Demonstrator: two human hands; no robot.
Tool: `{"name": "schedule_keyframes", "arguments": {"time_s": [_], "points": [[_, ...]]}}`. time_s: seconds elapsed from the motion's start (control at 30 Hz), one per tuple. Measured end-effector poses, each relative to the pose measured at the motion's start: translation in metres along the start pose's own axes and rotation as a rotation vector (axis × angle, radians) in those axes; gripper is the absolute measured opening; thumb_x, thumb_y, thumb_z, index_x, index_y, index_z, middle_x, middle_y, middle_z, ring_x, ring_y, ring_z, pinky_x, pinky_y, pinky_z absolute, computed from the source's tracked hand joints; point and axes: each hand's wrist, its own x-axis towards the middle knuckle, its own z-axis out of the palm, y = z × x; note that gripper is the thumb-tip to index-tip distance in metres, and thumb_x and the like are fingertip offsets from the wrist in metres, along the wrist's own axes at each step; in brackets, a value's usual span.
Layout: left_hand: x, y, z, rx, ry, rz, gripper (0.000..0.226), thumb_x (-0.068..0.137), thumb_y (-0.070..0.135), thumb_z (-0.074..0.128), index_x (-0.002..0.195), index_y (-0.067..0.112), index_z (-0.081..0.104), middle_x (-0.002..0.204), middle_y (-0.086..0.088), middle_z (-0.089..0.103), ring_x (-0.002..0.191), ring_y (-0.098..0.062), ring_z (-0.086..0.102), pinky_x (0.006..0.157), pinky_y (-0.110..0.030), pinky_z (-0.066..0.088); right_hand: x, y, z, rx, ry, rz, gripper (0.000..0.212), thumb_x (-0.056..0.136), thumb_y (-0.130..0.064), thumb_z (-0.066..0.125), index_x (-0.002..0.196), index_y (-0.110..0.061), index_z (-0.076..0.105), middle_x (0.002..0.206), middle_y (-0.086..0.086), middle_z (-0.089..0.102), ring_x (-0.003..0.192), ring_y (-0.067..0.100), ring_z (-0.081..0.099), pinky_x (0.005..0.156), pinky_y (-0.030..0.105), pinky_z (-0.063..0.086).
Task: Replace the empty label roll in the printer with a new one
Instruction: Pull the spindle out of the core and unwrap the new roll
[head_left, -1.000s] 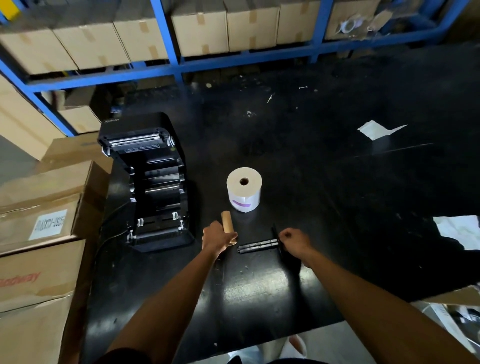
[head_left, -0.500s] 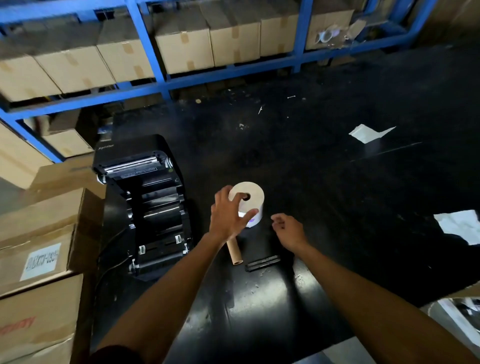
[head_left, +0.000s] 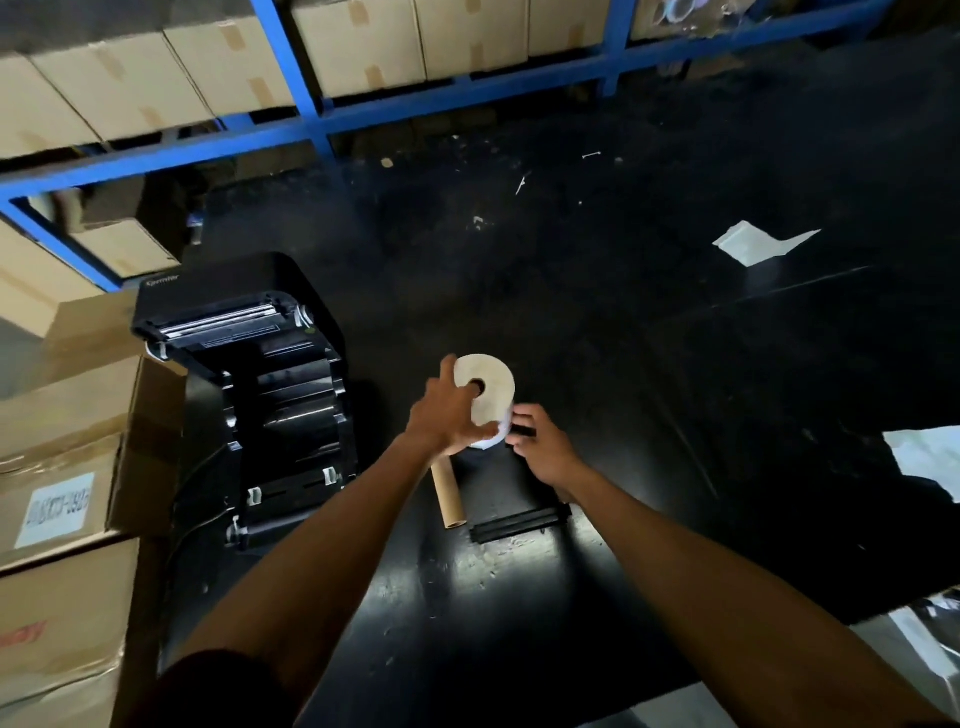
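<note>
A black label printer (head_left: 270, 395) stands open on the left of the black table, its roll bay bare. A full white label roll (head_left: 491, 395) sits at the table's middle, tilted up. My left hand (head_left: 449, 415) grips it, thumb at the core hole. My right hand (head_left: 543, 447) touches the roll's right side with fingers closed around a small black part (head_left: 524, 431). The empty brown cardboard core (head_left: 449, 493) lies on the table below my left hand. A black spindle bar (head_left: 519, 524) lies beside it.
Cardboard boxes (head_left: 67, 467) are stacked at the table's left edge against the printer. Blue shelving (head_left: 415, 109) with boxes runs along the back. White paper scraps (head_left: 753, 244) lie at the right, another scrap (head_left: 930, 457) near the right edge. Small debris dots the table.
My left hand let go of the empty core, reached up and took hold of the new roll, tilting it. My right hand left the spindle and moved up to the roll's right side.
</note>
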Motion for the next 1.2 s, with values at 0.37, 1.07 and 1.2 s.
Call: {"name": "schedule_keyframes", "arguments": {"time_s": [0.37, 1.07, 1.2], "points": [[-0.01, 0.007, -0.004, -0.292, 0.049, -0.141, 0.069, 0.07, 0.043, 0.084, 0.124, 0.006, 0.062, 0.143, -0.009, 0.029, 0.12, -0.031, 0.048, 0.103, -0.039, 0.045, 0.004, -0.005, -0.011, 0.171, -0.054, 0.041, 0.03, 0.099, -0.014, 0.048, 0.128, -0.021, 0.047, 0.128, 0.005, 0.056, 0.105, 0.018, 0.054, 0.093, 0.033, 0.044], [-0.11, 0.001, -0.055, -1.792, 0.131, -0.328, 0.025, 0.089, 0.024, 0.071, 0.107, 0.008, 0.067, 0.109, -0.015, 0.068, 0.104, -0.03, 0.066, 0.101, -0.051, 0.05, -0.053, -0.113, 0.011, 0.034, -0.031, -0.245, 0.043, 0.09, -0.058, 0.051, 0.118, -0.025, 0.052, 0.134, 0.003, 0.048, 0.109, 0.012, 0.056, 0.074, 0.017, 0.044], [-0.112, 0.001, -0.058, -1.815, 0.198, -0.367, 0.021, 0.088, 0.024, 0.072, 0.102, 0.008, 0.066, 0.102, -0.01, 0.068, 0.1, -0.027, 0.067, 0.099, -0.053, 0.051, -0.059, -0.126, 0.024, -0.09, 0.188, -0.347, 0.049, 0.09, -0.049, 0.058, 0.123, -0.013, 0.05, 0.131, 0.007, 0.046, 0.106, 0.016, 0.056, 0.078, 0.02, 0.046]]}}
